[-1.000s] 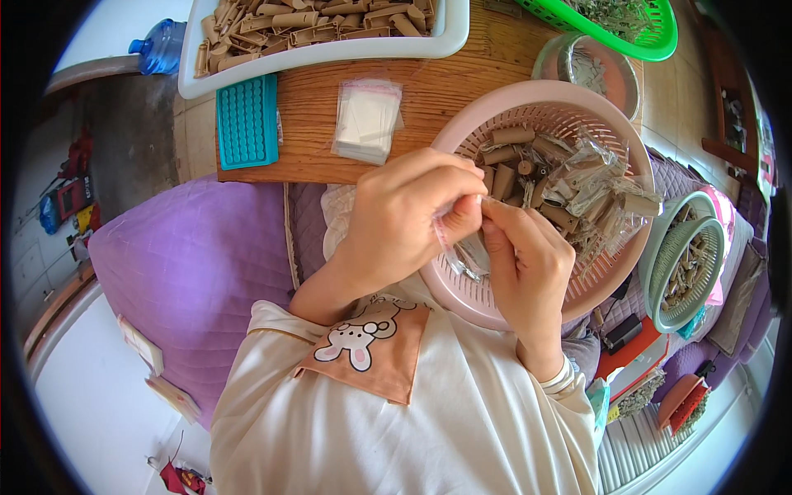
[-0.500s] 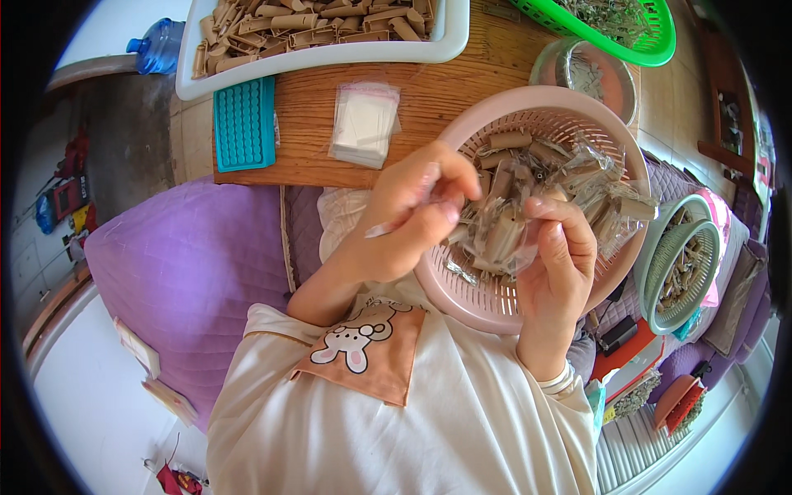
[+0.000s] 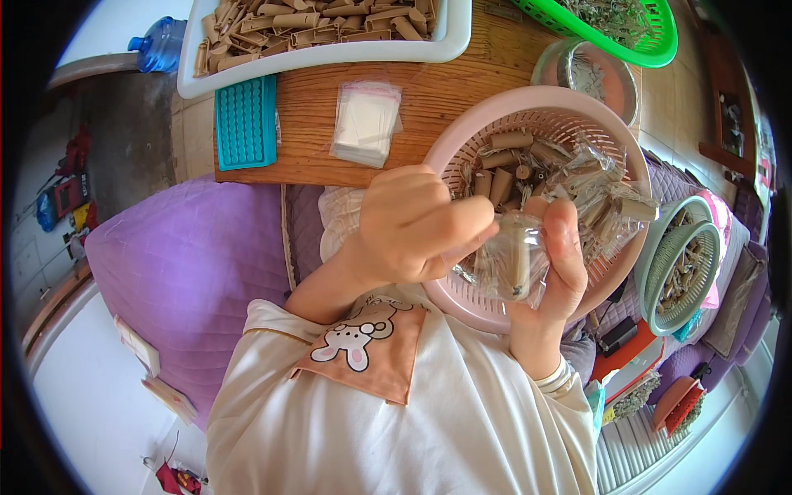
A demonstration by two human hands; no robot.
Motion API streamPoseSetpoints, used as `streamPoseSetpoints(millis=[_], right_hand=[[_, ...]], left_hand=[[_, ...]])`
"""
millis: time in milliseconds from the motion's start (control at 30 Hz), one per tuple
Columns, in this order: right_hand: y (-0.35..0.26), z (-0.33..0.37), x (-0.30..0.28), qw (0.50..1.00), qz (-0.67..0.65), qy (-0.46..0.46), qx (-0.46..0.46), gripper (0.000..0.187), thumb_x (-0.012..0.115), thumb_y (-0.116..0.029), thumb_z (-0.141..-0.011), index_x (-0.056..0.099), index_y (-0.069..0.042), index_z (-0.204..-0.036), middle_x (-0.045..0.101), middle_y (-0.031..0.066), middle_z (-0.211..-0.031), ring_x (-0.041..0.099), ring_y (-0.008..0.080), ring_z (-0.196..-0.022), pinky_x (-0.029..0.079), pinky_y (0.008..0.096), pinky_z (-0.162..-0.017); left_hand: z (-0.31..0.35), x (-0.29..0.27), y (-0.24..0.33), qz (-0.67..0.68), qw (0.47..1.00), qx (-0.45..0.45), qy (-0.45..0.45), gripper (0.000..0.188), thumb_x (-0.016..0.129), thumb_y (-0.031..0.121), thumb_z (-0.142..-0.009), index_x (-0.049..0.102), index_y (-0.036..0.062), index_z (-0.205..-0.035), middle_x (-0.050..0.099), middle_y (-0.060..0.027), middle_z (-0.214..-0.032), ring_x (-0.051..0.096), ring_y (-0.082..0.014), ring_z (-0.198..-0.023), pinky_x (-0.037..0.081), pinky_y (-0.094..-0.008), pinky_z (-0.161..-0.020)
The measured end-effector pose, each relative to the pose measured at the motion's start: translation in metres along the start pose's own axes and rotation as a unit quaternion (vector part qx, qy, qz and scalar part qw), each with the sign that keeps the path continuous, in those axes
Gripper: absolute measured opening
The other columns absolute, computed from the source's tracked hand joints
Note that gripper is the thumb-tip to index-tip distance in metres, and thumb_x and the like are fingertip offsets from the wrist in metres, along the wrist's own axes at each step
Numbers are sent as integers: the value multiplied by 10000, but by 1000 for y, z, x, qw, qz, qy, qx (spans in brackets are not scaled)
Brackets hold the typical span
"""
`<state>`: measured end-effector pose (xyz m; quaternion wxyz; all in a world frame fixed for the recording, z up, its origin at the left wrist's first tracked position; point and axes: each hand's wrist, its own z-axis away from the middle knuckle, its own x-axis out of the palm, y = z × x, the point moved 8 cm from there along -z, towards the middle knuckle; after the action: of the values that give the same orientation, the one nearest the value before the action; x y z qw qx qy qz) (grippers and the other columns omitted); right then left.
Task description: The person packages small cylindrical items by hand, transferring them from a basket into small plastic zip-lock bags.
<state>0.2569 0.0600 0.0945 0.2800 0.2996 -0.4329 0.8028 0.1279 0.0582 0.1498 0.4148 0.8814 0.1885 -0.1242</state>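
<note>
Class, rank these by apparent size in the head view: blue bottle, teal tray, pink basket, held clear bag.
Pink basket (largest)
Teal tray and clear bag: too alike to rank; the bag seems nearer
Blue bottle (smallest)

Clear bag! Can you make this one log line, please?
clear bag: tan tube seen through; right hand: holding bag; left hand: at bag; behind: pink basket

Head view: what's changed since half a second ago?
Left hand moved right and down in frame, its fingers now at the left edge of the clear plastic bag; grip unclear. Right hand still holds the bag, brown cylindrical tube inside. Pink perforated plastic basket stayed put.
</note>
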Motion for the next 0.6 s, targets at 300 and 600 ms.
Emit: streamPoseSetpoints(millis=[300, 600], right_hand=[[1, 3, 11, 991, 15, -115, -64, 307, 602, -126, -760, 352, -107, -584, 344, -14, -581, 282, 105, -556, 276, 253, -530], [-8, 19, 27, 975, 72, -196, -71, 370, 695, 47, -639, 370, -93, -531, 361, -10, -555, 300, 111, -477, 266, 256, -441]], left_hand=[[12, 3, 20, -34, 985, 170, -14, 137, 626, 166, -722, 572, 62, -792, 343, 28, -541, 332, -119, -418, 332, -242, -406], [18, 19, -23, 320, 924, -209, -31, 421, 553, 441, -811, 548, 35, -921, 365, -1, -485, 355, -79, -400, 272, -230, -378]])
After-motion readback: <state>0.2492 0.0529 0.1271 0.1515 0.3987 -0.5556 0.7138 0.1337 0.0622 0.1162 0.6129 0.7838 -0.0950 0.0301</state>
